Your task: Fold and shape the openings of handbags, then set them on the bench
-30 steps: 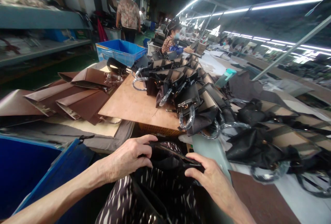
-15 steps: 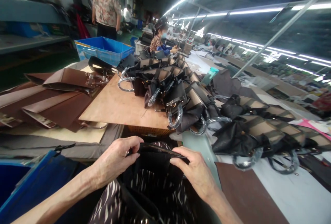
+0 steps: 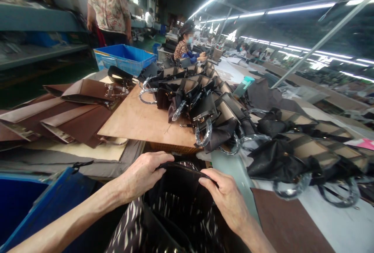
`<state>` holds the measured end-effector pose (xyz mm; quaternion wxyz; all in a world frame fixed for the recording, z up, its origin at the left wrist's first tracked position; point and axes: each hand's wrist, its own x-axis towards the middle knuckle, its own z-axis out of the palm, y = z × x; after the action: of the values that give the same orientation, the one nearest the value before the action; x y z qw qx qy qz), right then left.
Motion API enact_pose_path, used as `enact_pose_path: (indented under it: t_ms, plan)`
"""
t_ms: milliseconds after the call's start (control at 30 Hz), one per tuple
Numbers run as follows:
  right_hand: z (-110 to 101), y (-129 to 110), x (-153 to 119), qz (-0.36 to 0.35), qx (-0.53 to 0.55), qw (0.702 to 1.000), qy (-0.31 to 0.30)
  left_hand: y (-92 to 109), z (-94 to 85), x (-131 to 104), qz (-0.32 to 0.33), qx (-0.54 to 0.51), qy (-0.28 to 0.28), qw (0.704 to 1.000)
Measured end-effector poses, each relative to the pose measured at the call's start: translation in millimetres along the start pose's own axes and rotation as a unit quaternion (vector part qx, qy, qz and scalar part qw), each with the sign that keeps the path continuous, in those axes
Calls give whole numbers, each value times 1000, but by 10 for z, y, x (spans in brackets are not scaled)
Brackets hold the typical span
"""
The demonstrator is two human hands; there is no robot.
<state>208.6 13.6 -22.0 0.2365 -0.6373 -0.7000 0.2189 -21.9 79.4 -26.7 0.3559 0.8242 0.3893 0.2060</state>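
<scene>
A black bag [image 3: 181, 184] lies open on the lap, its dark inside facing up. My left hand [image 3: 146, 175] pinches the far rim of the bag at its left part, thumb inside and fingers over the edge. The same rim is gripped further right by my right hand [image 3: 226, 198], thumb and fingers pressed together on it. Beneath the bag shows patterned dark cloth with white marks [image 3: 128, 225]. Just beyond, on a brown board [image 3: 146, 122], rests a heap of black and beige bags [image 3: 201, 101] with plastic-wrapped handles.
Brown bag pieces [image 3: 76, 116] lie at the left. A blue bin [image 3: 125, 56] stands behind them, another blue container [image 3: 26, 202] at lower left. More bags [image 3: 295, 147] and a brown sheet [image 3: 288, 218] are at the right. A person [image 3: 108, 9] stands behind; another sits further back.
The view has shifted, so most things appear a little further right. Both hands keep their hold on the rim, which now bows wider between them. The standing person appears further left.
</scene>
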Motion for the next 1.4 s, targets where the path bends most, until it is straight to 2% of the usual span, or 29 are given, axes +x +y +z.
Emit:
enact_pose_path:
  t_ms: [167, 367, 567, 700, 900, 1100, 1400]
  plan:
    - [25, 15, 20, -31, -13, 999, -4, -10, 22, 51, -89, -69, -6, 994]
    - [50, 15, 28, -40, -21, 999, -7, -78, 82, 88, -90, -171, 1, 981]
    - [58, -9, 29, -59, -22, 998, -5, -25, 13, 70, -119, -151, 5, 981]
    - [89, -12, 38, -59, -32, 998, -4, -8, -25, 55, -107, -101, 11, 989]
    - [75, 22, 24, -27, -37, 999, 11, -50, -28, 48, -79, -52, 3, 996]
    - [-70, -61, 60, 57, 17, 997, -54, -40, -24, 42, -85, -74, -10, 994]
    - [-127, -79, 110, 104, 111, 983, -101, 0, -47, 58, -108, -120, -31, 986]
